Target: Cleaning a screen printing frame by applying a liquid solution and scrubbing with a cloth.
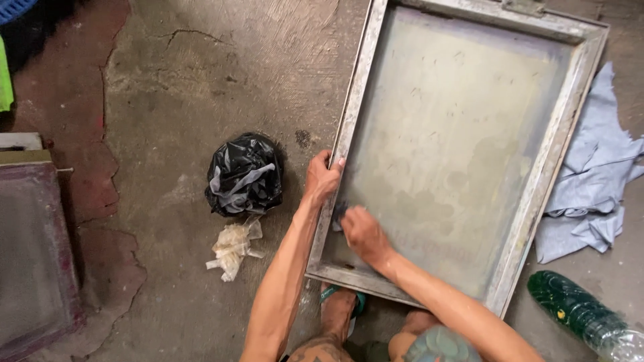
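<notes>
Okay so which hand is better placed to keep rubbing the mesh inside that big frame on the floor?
Probably the right hand: it is already on the mesh, pressing a small dark wad near the lower left corner. The left hand grips the frame edge, steadying it.

Lighting: dim, even and diffuse; you cast only soft shadows on the concrete floor (201, 80). Glare: faint sheen on the black bag (243, 173). Focus: your right hand (362, 231) slightly motion-blurred; frame corners soft and darker.
</notes>
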